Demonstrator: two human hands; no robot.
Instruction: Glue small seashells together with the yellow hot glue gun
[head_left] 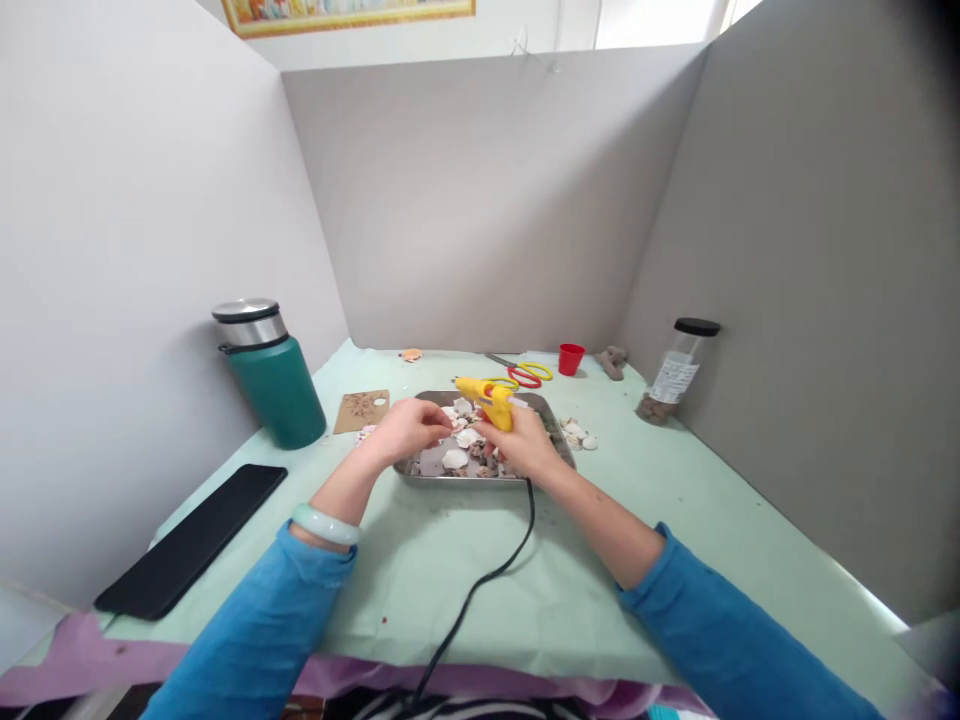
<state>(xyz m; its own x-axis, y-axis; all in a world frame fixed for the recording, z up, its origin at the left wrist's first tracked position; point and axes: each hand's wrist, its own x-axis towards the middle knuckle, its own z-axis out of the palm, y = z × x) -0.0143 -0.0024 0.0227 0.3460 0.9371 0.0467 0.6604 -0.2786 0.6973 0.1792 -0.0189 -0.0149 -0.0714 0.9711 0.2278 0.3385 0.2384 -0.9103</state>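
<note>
My right hand (526, 444) is wrapped round a yellow hot glue gun (487, 397), held over a metal tray (457, 481). The gun points to the left, and its black cord (487, 578) runs down toward the table's front edge. Facing it across the tray is my left hand (414, 430), its fingers pinched together at the tray's left part. What the left fingers hold, if anything, is too small to make out. White seashells (455, 459) and small brownish pieces lie in the tray beneath both hands.
A green bottle (274, 385) and a black flat pad (195, 540) are at left, beside a brown card (361, 411). Behind the tray lie scissors (525, 376) and a red cup (571, 359). Shells (577, 435) and a clear jar (673, 375) are at right. Grey panels (487, 200) enclose the table.
</note>
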